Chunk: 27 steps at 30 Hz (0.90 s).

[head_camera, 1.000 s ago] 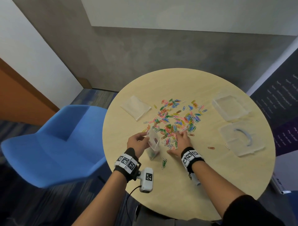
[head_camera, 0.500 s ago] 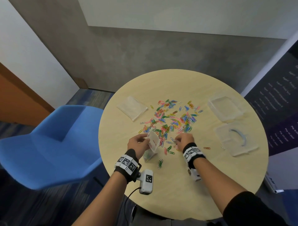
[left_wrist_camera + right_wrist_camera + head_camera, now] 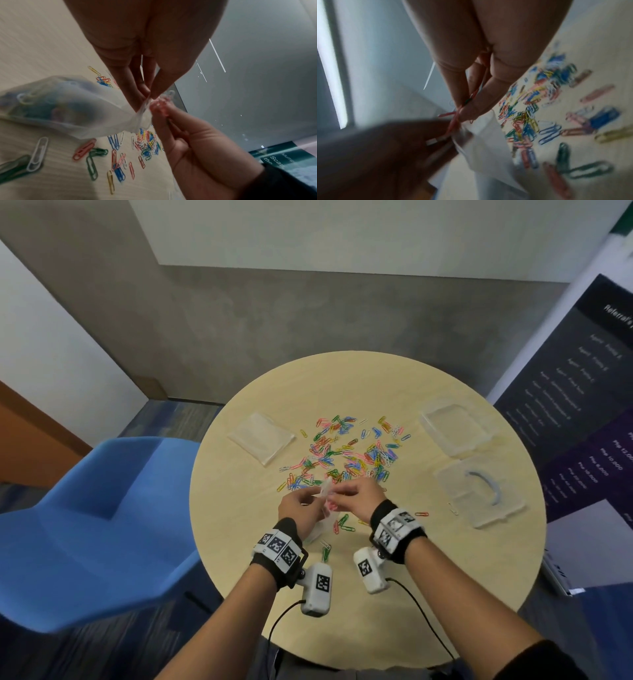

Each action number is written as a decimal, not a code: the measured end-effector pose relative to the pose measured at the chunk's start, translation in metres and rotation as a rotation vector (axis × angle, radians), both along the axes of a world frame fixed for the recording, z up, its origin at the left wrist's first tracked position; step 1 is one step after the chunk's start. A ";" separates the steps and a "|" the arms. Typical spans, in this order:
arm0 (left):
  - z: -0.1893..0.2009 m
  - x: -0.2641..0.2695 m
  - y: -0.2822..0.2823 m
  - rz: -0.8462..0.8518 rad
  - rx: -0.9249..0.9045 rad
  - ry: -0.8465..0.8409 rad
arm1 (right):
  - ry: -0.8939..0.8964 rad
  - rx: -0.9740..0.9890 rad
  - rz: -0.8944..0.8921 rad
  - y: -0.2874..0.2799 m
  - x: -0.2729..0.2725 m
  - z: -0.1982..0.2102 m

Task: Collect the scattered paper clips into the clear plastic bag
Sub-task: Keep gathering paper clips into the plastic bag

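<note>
Coloured paper clips [image 3: 346,455] lie scattered over the middle of the round table [image 3: 445,594]. My left hand [image 3: 297,505] pinches the rim of a small clear plastic bag [image 3: 56,108] that holds several clips; its bottom rests on the table. My right hand [image 3: 358,497] pinches a few red and green clips [image 3: 453,117] at the bag's mouth [image 3: 145,108]. In the right wrist view the bag [image 3: 489,152] hangs below my fingertips [image 3: 471,111]. A few loose clips [image 3: 342,523] lie just under my hands.
An empty clear bag [image 3: 262,438] lies at the table's left. A clear plastic box [image 3: 454,429] and its lid [image 3: 479,491] sit at the right. A blue chair [image 3: 85,522] stands left of the table; a dark banner [image 3: 582,412] at the right.
My right hand lifted off the pile with a few clips and moved left to the bag's mouth. The left hand kept holding the bag, raised slightly.
</note>
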<state>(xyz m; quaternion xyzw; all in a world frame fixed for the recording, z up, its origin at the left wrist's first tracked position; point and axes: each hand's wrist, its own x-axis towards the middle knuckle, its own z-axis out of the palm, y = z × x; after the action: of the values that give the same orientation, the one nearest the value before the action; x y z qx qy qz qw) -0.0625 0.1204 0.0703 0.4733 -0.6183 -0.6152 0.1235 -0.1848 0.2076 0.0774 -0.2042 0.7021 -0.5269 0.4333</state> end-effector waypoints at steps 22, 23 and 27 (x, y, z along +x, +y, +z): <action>-0.004 -0.003 -0.010 -0.014 0.020 -0.023 | 0.732 0.793 -0.005 0.086 -0.073 -0.038; -0.004 -0.004 -0.010 -0.013 0.022 -0.023 | 0.719 0.857 -0.003 0.094 -0.076 -0.045; -0.002 -0.007 -0.007 -0.008 0.024 -0.032 | 0.735 0.938 -0.009 0.107 -0.069 -0.070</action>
<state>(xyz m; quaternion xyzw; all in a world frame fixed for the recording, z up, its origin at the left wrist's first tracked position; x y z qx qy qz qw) -0.0693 0.1135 0.0686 0.4822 -0.6147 -0.6153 0.1052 -0.2538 0.3150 0.0072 -0.1573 0.9647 -0.0569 0.2035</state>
